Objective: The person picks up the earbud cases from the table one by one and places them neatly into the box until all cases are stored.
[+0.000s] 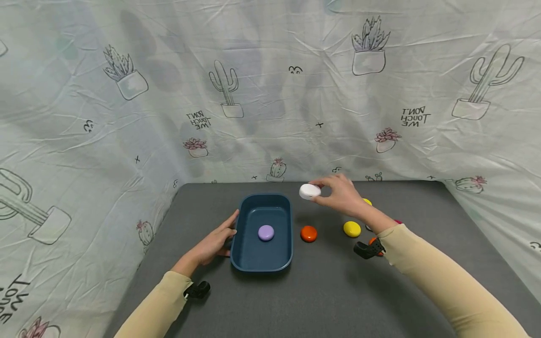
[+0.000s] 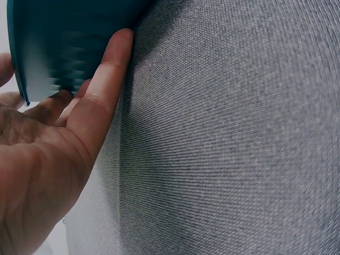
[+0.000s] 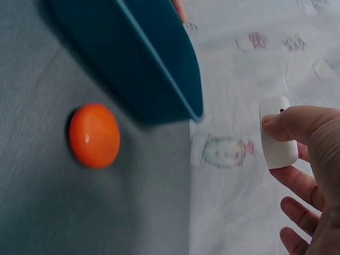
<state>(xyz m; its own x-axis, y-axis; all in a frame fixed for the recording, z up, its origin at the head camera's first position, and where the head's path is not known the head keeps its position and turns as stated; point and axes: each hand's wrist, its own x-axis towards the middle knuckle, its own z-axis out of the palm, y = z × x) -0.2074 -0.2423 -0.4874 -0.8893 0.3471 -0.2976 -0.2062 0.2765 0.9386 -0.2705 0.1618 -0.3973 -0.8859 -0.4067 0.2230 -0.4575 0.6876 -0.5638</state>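
My right hand [image 1: 340, 195] pinches a rounded white disc [image 1: 310, 191] between thumb and fingers, raised above the table to the right of a blue rectangular tub. In the right wrist view the disc [image 3: 277, 133] is seen on edge, with a small dark mark near the thumb. My left hand [image 1: 213, 245] holds the left side of the tub [image 1: 262, 267], thumb at its rim and fingers along the outer wall. A glossy purple disc [image 1: 266, 233] lies on the tub's floor. Close to the tub's right wall sits an orange-red disc [image 1: 308, 234].
A yellow disc [image 1: 352, 229] lies below my right forearm on the grey table [image 1: 287, 305]. Partly covered by that arm are another yellow disc [image 1: 367, 202], an orange disc [image 1: 373, 241] and something dark red [image 1: 398, 221]. A cactus-printed cloth [image 1: 262, 94] hangs behind the table.
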